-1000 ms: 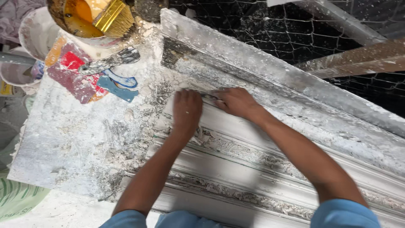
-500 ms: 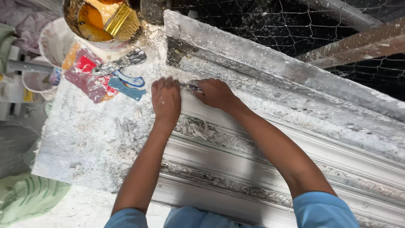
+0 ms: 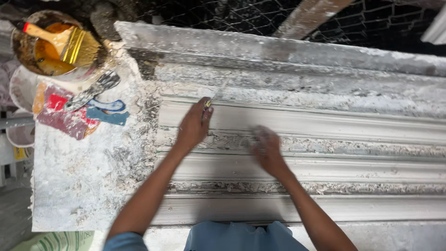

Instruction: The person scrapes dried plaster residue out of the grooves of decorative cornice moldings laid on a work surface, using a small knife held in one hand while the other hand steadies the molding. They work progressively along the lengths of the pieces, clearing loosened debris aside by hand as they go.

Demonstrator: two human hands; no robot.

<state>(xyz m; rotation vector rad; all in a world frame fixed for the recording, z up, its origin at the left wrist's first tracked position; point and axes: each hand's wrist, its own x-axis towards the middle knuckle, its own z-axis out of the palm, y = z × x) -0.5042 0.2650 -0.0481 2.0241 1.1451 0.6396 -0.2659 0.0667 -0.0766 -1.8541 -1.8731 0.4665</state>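
Note:
A long white plaster cornice moulding (image 3: 325, 130) lies across a dusty work surface, its ridges and carved bands running left to right. My left hand (image 3: 194, 125) rests near its left end and grips a thin tool (image 3: 214, 95) whose tip points up onto the rough upper band. My right hand (image 3: 267, 148) is blurred and dusted white; it lies flat on a carved band toward the middle, fingers together, holding nothing that I can see.
A round tin (image 3: 46, 46) of orange liquid with a wide paintbrush (image 3: 69, 42) in it stands at the upper left. A plaster-caked scraper (image 3: 90, 90) lies on a printed sack (image 3: 74, 114). Wire mesh (image 3: 260, 14) and a wooden plank (image 3: 309, 16) run behind the moulding.
My hands have separated: the right hand has moved away to the right and down along the moulding, while the left hand now holds the thin tool near the left end.

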